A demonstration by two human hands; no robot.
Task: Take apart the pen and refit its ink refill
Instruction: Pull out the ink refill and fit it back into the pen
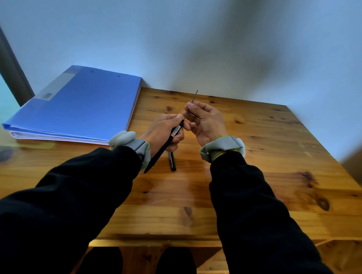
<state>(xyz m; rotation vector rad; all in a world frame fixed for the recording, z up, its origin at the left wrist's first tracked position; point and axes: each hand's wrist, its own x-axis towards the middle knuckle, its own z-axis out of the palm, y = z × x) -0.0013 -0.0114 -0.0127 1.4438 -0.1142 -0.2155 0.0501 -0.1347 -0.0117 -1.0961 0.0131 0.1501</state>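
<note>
Head view: a black pen barrel (163,148) is gripped in the left hand (163,129), fingers curled round it, its far end raised above the table (259,162). A thin refill (191,103) is pinched by the right hand (206,121), its near end meeting the barrel's mouth and its tip pointing far. Another black pen part (172,161) lies on the table just beneath the hands. A blue folder (82,101) is seen at far left.

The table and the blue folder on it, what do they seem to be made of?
Table: looks like solid pine with a glossy clear varnish, going by its dark knots, plank seams and reflections. Blue folder: probably semi-matte plastic, judging from its smooth, even colour and thin, stiff cover; the pale sheets at its edge look like paper.
</note>
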